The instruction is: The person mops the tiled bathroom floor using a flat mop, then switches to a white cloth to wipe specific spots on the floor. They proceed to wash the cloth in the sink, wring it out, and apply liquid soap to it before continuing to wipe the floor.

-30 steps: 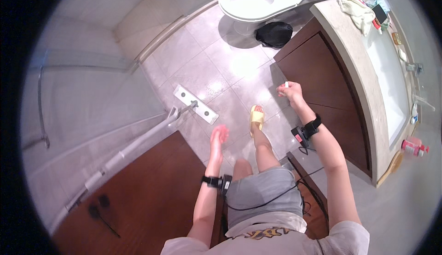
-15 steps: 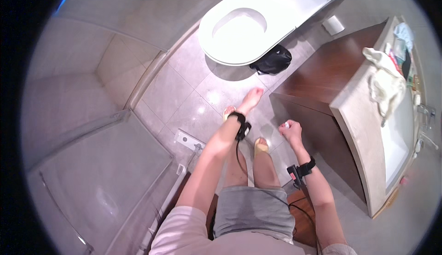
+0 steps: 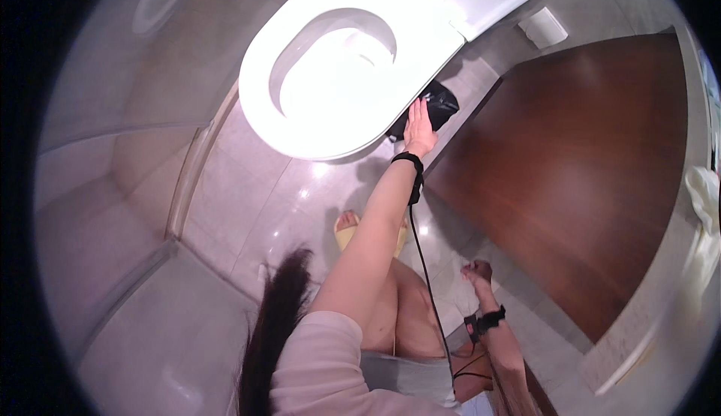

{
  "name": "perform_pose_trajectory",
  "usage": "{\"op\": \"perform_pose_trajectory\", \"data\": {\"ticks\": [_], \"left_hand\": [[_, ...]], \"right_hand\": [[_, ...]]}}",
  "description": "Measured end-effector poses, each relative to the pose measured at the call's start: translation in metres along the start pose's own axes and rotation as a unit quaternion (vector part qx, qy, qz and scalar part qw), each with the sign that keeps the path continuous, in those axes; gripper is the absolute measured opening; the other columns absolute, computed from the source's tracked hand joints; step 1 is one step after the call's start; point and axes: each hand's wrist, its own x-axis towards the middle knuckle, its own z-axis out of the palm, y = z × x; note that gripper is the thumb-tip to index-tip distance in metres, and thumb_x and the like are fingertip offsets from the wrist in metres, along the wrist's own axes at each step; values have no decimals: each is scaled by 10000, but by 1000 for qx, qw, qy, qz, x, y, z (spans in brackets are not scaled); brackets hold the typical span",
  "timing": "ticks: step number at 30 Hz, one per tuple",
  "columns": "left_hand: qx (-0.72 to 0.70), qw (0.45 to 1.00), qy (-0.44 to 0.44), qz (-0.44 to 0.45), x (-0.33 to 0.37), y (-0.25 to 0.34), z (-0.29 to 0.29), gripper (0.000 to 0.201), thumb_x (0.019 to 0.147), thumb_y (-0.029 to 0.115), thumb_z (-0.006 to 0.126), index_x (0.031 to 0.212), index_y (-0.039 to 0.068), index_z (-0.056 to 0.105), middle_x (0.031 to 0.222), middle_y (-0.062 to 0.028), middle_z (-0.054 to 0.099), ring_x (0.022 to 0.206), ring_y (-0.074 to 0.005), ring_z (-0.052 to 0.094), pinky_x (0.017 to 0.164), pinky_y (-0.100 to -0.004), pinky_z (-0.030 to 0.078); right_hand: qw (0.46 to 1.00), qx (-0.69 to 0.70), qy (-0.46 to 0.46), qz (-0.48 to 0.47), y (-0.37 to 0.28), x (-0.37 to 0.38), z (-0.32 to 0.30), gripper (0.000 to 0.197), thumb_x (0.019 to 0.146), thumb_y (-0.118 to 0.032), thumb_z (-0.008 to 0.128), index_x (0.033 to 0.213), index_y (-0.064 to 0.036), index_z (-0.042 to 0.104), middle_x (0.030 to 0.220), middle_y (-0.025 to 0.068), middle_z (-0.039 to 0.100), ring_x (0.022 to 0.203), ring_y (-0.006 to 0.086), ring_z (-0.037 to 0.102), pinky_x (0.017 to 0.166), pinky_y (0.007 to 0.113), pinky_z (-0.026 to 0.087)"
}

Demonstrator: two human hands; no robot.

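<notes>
My left hand [image 3: 421,132] reaches forward with its fingers stretched out, beside the rim of the white toilet [image 3: 259,89]. It lies over a black plastic bag [image 3: 444,104] tucked between the toilet and the wooden cabinet; whether the fingertips touch the bag or the toilet I cannot tell. Down by the cabinet's lower side, my right hand [image 3: 478,272] is closed, in shadow. What it holds, if anything, is hidden. Black straps with a small device circle both wrists, and a cable trails from the left one.
The brown wooden cabinet [image 3: 563,161] fills the right side, with a pale cloth [image 3: 704,198] hanging over its counter edge. A white toilet-paper roll [image 3: 544,28] is at the back. A glass shower partition [image 3: 150,326] stands at left, behind a raised sill [image 3: 194,168].
I have leaned forward, so the toilet looks larger and nearer. My left hand has moved forward to the black bag. A small white thing seen in my right hand no longer shows.
</notes>
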Motion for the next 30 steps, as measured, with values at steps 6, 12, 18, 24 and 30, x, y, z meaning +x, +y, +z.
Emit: {"op": "perform_pose_trajectory", "data": {"ticks": [6, 12, 18, 24, 30], "left_hand": [[145, 968, -200, -52, 52, -38, 36, 841, 682, 294, 672, 1369, 134, 216, 1113, -167, 582, 1101, -270, 522, 1035, -415, 252], [99, 981, -152, 62, -17, -69, 33, 312, 705, 157, 580, 1012, 105, 592, 937, -120, 637, 920, -269, 602, 855, -384, 431], [-134, 988, -81, 7, -56, -105, 40, 387, 723, 240, 607, 1091, 122, 572, 1049, -93, 604, 1014, -272, 541, 864, -377, 435], [30, 994, -78, 73, -69, -124, 21, 230, 826, 286, 496, 965, 196, 656, 1113, -84, 586, 1109, -282, 476, 928, -374, 390], [-77, 986, -143, -25, -47, -146, 19, 255, 842, 295, 496, 1050, 214, 618, 1137, -117, 569, 1193, -316, 414, 950, -402, 387]], "right_hand": [[992, 38, -35, 112, 37, 11, 6, 145, 605, -74, 683, 614, -18, 550, 619, 48, 581, 568, 121, 556, 539, 296, 472], [991, 71, -72, 84, -43, -18, 0, 166, 637, -116, 677, 672, -8, 556, 633, 61, 581, 571, 112, 522, 533, 255, 424], [989, 72, -120, -44, -101, -26, 11, 154, 657, -109, 681, 653, -6, 567, 588, 52, 574, 525, 102, 509, 512, 258, 421], [978, 50, -56, -196, -254, -21, 27, 112, 671, -78, 668, 701, 5, 599, 550, 54, 524, 501, 70, 452, 489, 237, 381], [952, 282, -71, -96, -306, 108, 88, 56, 696, 10, 643, 700, -5, 589, 655, 23, 584, 555, 87, 537, 493, 222, 452]]}}
